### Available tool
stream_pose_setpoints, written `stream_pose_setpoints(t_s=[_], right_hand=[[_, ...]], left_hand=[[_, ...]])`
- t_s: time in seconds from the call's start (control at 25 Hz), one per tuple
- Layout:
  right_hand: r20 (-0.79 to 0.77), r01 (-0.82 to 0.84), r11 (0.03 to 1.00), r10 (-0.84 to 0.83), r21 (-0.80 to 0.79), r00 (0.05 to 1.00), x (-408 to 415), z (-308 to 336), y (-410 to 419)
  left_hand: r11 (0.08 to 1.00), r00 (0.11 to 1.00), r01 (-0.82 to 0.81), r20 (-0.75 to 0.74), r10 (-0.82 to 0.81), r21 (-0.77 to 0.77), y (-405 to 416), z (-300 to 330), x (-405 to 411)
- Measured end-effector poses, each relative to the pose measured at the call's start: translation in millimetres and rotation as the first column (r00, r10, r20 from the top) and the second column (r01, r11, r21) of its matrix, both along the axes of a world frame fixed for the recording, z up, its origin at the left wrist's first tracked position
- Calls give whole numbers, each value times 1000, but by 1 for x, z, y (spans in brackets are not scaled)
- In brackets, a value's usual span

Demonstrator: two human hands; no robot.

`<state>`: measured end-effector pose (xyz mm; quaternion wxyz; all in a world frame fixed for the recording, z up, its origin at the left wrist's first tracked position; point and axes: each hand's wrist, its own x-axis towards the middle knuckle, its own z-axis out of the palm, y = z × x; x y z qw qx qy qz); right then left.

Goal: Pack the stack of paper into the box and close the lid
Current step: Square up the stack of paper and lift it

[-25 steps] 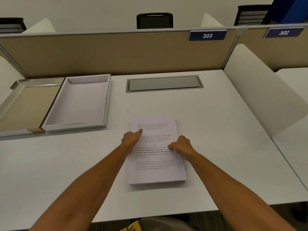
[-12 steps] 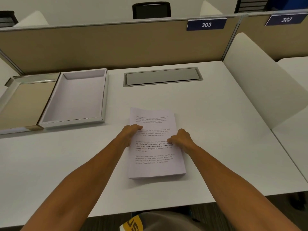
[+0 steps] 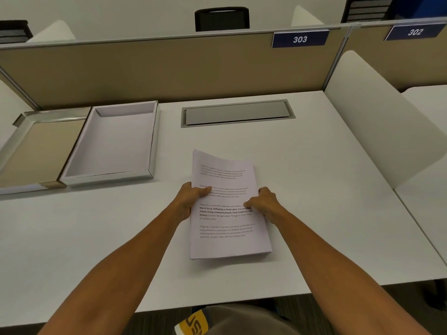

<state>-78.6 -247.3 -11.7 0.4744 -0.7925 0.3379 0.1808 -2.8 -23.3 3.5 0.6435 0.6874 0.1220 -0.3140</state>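
Observation:
A stack of printed white paper point(image 3: 227, 223) lies at the middle of the white desk point(image 3: 326, 189), its far end curling upward. My left hand point(image 3: 191, 198) grips the stack's left edge, thumb on top. My right hand point(image 3: 263, 203) grips the right edge the same way. An open white box point(image 3: 154, 141) with silver sides sits empty at the left rear of the desk. Its lid point(image 3: 31, 151) lies upside down just left of the box, showing a tan inside.
A grey cable hatch point(image 3: 238, 113) is set into the desk behind the paper. A tan partition point(image 3: 169, 68) with a "303" label closes the back. A white curved divider point(image 3: 377, 117) stands on the right. The desk's front edge is near my body.
My hands shifted from resting on top of the paper to clasping its left and right edges. The stack's far end has lifted off the desk.

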Motion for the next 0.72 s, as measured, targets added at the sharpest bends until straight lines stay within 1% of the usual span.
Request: stream_pose_setpoints(t_s=[0.04, 0.12, 0.2, 0.28, 0.36, 0.4, 0.48, 0.56, 0.64, 0.72], right_hand=[[31, 7, 1000, -8, 24, 999, -3, -3, -1], [158, 69, 989, -89, 129, 983, -12, -10, -4], [271, 140, 958, -208, 251, 940, -23, -9, -8], [296, 167, 898, -303, 408, 906, -29, -4, -12], [330, 104, 809, -349, 579, 877, -35, 6, -14], [397, 48, 801, -346, 596, 850, -37, 12, -13], [554, -23, 852, -319, 523, 769, -40, 27, -9], [665, -42, 890, -307, 454, 681, -42, 46, 0], [721, -56, 906, -296, 420, 627, -42, 58, 9], [745, -56, 919, -279, 390, 605, -44, 63, 19]], left_hand=[[999, 998, 32, 58, -33, 11, -1, 2, -4], [998, 984, 63, 166, -62, 0, -1, 6, -14], [996, 970, 52, 243, -32, -76, 2, 10, -28], [985, 957, 48, 289, 2, -165, 8, 18, -38], [973, 945, 64, 326, 11, -220, 13, 27, -45], [970, 938, 64, 346, 22, -233, 15, 31, -47], [968, 919, 32, 389, 69, -249, 17, 40, -51], [965, 879, -3, 460, 127, -262, 17, 48, -53], [971, 816, -12, 559, 148, -238, 15, 52, -55], [975, 761, -31, 628, 165, -219, 12, 54, -57]])
